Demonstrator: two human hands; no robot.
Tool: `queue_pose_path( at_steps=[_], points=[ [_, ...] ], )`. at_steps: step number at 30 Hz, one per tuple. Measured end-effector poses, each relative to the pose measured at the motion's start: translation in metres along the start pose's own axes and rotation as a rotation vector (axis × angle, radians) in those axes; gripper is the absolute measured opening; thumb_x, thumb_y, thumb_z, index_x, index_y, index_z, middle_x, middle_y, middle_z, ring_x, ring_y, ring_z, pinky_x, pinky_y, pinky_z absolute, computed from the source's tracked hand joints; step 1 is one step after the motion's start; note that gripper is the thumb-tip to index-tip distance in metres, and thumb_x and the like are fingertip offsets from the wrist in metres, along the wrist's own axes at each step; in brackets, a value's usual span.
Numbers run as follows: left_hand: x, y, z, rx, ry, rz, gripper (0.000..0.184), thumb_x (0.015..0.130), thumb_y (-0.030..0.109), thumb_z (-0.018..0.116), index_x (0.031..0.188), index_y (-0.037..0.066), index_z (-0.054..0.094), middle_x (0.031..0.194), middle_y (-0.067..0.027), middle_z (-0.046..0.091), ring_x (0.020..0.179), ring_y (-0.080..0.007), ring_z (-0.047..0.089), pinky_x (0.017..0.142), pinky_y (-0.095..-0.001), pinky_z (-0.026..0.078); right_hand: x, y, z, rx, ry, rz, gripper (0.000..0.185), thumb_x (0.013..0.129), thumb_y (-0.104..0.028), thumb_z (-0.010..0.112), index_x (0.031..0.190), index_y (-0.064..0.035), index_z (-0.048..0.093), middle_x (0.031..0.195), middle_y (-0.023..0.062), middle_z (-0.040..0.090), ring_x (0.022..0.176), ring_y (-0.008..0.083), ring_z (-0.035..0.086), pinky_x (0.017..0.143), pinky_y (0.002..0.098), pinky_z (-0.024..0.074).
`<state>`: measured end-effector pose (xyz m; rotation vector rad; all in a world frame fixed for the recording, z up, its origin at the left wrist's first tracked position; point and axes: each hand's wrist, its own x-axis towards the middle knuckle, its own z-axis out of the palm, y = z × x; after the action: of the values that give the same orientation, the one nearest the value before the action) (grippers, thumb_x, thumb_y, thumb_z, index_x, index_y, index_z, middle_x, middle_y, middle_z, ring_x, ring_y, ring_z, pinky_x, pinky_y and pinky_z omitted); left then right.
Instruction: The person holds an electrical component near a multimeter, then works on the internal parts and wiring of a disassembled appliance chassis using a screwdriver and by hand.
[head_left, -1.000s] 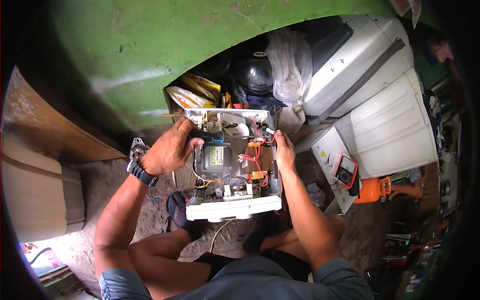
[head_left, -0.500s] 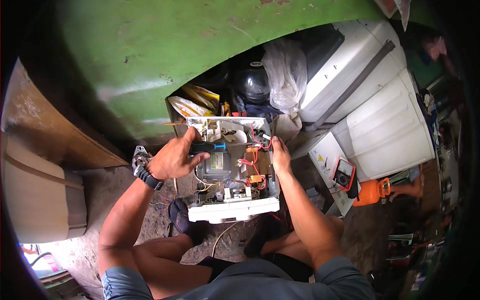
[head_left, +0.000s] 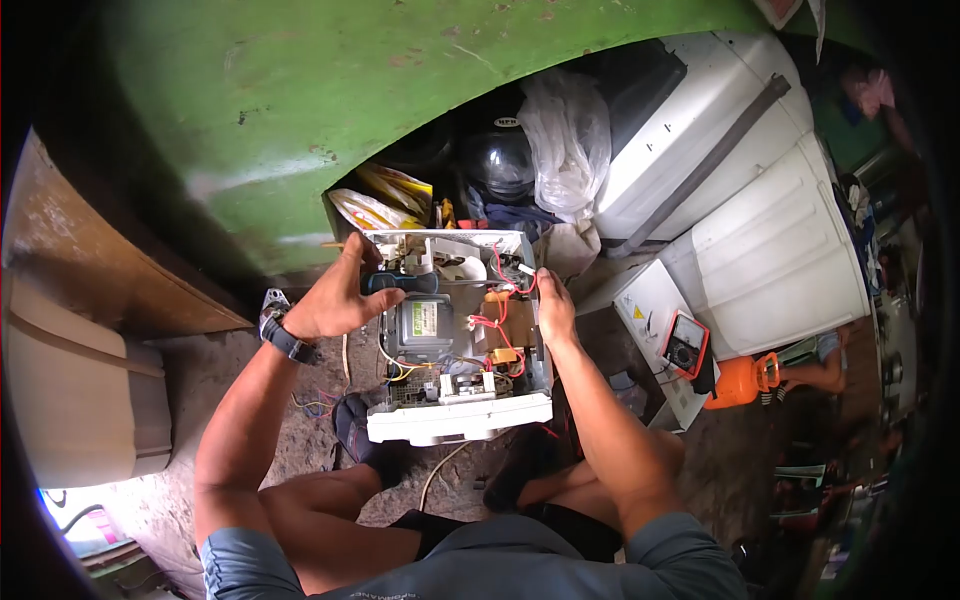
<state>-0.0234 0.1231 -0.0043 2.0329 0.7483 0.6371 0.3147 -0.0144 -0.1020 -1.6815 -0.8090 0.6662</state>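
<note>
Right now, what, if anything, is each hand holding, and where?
Left hand: screwdriver, by its handle. Right hand: on the right side of the open appliance, grip unclear.

Hands: two, left hand [head_left: 335, 303] and right hand [head_left: 556, 312]. Screwdriver [head_left: 405, 283]: one. Opened white appliance [head_left: 460, 418]: one. Multimeter [head_left: 686, 343]: one. Wristwatch [head_left: 288, 346]: one. Orange cylinder [head_left: 735, 383]: one. Black helmet [head_left: 498, 166]: one.

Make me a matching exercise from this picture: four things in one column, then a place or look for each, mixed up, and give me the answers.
1. Screwdriver
2. Meter
3. Watch
4. Right hand

A. worn, with a dark band
B. at the side of the opened case
C. in the left hand
D. red-edged, by the white box

Pairs: 1-C, 2-D, 3-A, 4-B
</note>
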Motion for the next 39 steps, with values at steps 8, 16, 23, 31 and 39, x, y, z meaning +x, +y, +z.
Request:
queue_pose_path(
  at_steps=[8, 16, 23, 31, 39],
  points=[
    [-0.007, 0.004, 0.015, 0.269, 0.149, 0.214, 0.036, 0.099, 0.024, 0.070, 0.114, -0.002, 0.050, 0.101, -0.0232, 0.059, 0.091, -0.0416, 0.059, 0.083, -0.0455, 0.049, -0.005, -0.010, 0.001, -0.107, 0.022, 0.021, 0.049, 0.108, -0.039, 0.048, 0.127, 0.0029, 0.064, 0.119, 0.0122, 0.070, 0.112, 0.0200, 0.061, 0.102, 0.0329, 0.0439],
    [-0.002, -0.003, 0.011, -0.167, 0.082, 0.049, 0.057, 0.097, 0.036, 0.073, 0.126, -0.001, 0.041, 0.123, -0.0267, 0.059, 0.111, -0.0351, 0.062, 0.095, -0.0466, 0.048, -0.006, -0.013, 0.000, -0.168, 0.023, -0.014, 0.057, 0.107, -0.045, 0.044, 0.130, 0.0036, 0.062, 0.126, 0.0231, 0.068, 0.120, 0.0354, 0.062, 0.104, 0.0400, 0.0448],
    [-0.013, -0.002, 0.011, 0.153, 0.113, 0.216, 0.032, 0.103, 0.024, 0.063, 0.113, -0.002, 0.049, 0.100, -0.0255, 0.062, 0.091, -0.0434, 0.062, 0.080, -0.0465, 0.050, -0.008, -0.020, 0.001, -0.145, 0.025, 0.012, 0.050, 0.108, -0.040, 0.045, 0.127, 0.0024, 0.065, 0.121, 0.0142, 0.070, 0.114, 0.0232, 0.063, 0.103, 0.0344, 0.0444],
    [-0.006, 0.028, 0.006, 0.052, 0.038, -0.224, 0.056, 0.102, 0.042, 0.063, 0.129, 0.000, 0.039, 0.102, -0.0258, 0.062, 0.095, -0.0383, 0.064, 0.089, -0.0446, 0.050, -0.001, -0.010, 0.001, -0.127, 0.022, 0.004, 0.049, 0.108, -0.038, 0.046, 0.127, 0.0031, 0.064, 0.119, 0.0132, 0.070, 0.112, 0.0205, 0.062, 0.102, 0.0336, 0.0444],
    [-0.013, -0.009, 0.002, 0.007, -0.055, 0.152, 0.036, 0.097, 0.010, 0.070, 0.121, 0.003, 0.044, 0.112, -0.0113, 0.047, 0.105, -0.0227, 0.048, 0.098, -0.0345, 0.042, -0.008, -0.021, 0.003, -0.117, 0.038, -0.004, 0.047, 0.108, -0.038, 0.047, 0.125, 0.0017, 0.066, 0.116, 0.0110, 0.070, 0.109, 0.0191, 0.061, 0.100, 0.0325, 0.0447]
  ],
)
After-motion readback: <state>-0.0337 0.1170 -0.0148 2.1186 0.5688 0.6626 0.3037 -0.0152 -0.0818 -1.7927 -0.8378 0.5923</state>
